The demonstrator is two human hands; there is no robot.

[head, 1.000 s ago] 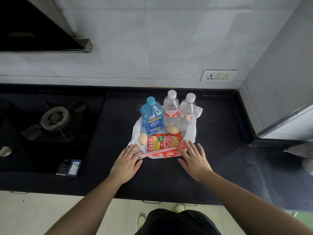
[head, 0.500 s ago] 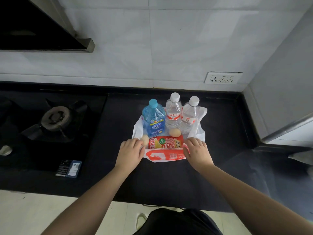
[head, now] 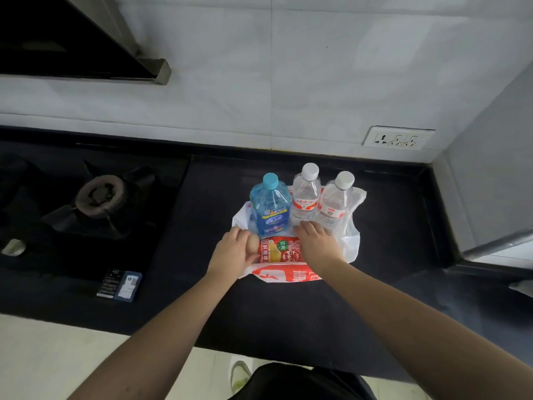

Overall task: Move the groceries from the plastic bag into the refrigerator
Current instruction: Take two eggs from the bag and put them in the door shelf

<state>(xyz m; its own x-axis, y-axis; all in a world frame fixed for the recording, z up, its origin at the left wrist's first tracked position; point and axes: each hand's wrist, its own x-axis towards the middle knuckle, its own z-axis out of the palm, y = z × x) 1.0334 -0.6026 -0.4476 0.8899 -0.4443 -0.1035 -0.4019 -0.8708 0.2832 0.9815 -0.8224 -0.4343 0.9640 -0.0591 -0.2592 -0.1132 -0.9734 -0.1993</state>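
Now left hand (head: 230,251) cups an egg (head: 252,243) gently against breakage; right hand (head: 315,241) curls over something hidden near the bottles (head: 305,197), its hold unclear.

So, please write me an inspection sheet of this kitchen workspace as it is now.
Surface: black countertop, dry-looking.
Job's things: blue bottle, two clear bottles, red packet on the opened plastic bag; egg in hand.
Clutter: small dark box.
Grippers: left hand grips the egg; right hand reaches down behind the packet, grasp hidden.
Cables: nothing seen.
Surroundings: gas burner, wall socket, range hood.
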